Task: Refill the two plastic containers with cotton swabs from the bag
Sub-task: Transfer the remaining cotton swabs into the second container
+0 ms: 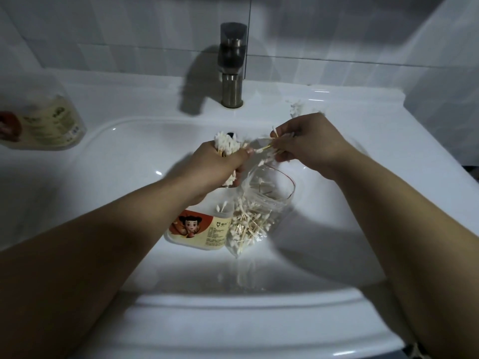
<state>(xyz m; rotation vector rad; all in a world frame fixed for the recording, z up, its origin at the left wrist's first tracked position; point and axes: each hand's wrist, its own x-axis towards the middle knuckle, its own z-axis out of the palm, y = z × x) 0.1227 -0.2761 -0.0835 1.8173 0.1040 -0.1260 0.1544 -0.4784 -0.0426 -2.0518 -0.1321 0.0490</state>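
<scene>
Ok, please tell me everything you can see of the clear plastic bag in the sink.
The bag is clear, thin plastic with a red line along its open mouth. White-tipped cotton swabs on pale sticks fill its lower part. It stands tilted in the sink, close against the labelled container. What holds its top up I cannot tell.

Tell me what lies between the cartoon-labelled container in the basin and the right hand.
Head view: the clear bag of cotton swabs, its open mouth rising toward the right hand, its lower end beside the container.
</scene>
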